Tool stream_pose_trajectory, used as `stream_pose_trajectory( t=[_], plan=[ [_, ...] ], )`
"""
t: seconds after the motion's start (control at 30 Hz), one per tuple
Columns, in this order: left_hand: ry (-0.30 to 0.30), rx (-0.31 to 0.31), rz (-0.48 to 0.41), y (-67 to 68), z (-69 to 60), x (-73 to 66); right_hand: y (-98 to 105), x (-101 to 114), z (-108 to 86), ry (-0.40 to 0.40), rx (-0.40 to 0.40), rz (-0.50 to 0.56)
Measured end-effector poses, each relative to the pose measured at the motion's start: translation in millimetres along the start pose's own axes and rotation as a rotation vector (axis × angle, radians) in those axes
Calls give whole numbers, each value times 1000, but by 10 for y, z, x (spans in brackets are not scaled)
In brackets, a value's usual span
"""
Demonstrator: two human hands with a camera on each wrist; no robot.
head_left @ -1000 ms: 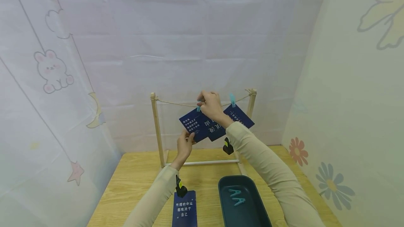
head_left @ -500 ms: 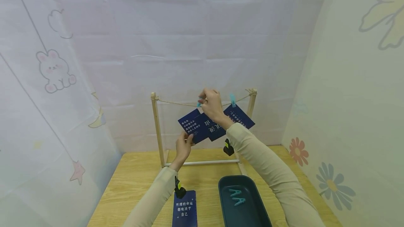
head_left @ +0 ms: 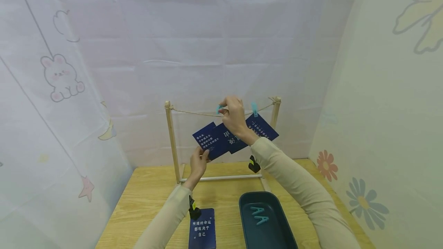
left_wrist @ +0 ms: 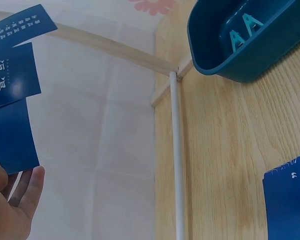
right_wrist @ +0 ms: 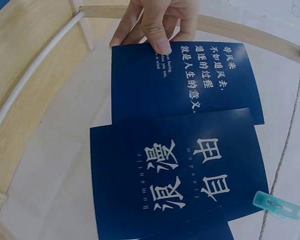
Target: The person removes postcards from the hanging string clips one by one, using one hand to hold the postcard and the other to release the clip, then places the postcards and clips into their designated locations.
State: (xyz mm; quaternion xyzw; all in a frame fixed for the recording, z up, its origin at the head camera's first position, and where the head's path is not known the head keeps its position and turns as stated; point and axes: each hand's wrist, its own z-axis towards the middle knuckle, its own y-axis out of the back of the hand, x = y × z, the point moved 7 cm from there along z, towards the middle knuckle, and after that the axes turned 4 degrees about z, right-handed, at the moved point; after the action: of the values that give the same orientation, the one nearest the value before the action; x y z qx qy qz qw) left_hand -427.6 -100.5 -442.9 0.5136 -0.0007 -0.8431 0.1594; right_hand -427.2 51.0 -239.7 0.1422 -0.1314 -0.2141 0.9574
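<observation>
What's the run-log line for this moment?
left hand: holds blue card | right hand: pinches teal clip near rope | blue card: below rope, not clipped | tray: two clips

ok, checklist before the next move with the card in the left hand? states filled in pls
1. Left card held by left hand: ok, gripped near its lower edge.
2. Clip in right hand: ok, pinched.
3. Left card up at the string: not ok, top corner sits below it.
4. Left card clear of middle card: cannot tell, they overlap in view.
5. Clip opened: cannot tell, the hand hides part of it.
6. Right card clipped: ok.
</observation>
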Motion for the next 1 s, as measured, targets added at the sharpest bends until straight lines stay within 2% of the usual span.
stream_pose_trajectory(
  t=[0.3, 0.73, 1.0],
  plan=[
    [-42, -6, 10, 47, -63, 38, 31, 69, -165, 64, 42, -11],
    [68, 14, -8, 113, -115, 245, 53, 20, -576, 131, 88, -27],
    [66, 23, -16, 135, -143, 277, 52, -12, -737, 161, 100, -33]
  ],
)
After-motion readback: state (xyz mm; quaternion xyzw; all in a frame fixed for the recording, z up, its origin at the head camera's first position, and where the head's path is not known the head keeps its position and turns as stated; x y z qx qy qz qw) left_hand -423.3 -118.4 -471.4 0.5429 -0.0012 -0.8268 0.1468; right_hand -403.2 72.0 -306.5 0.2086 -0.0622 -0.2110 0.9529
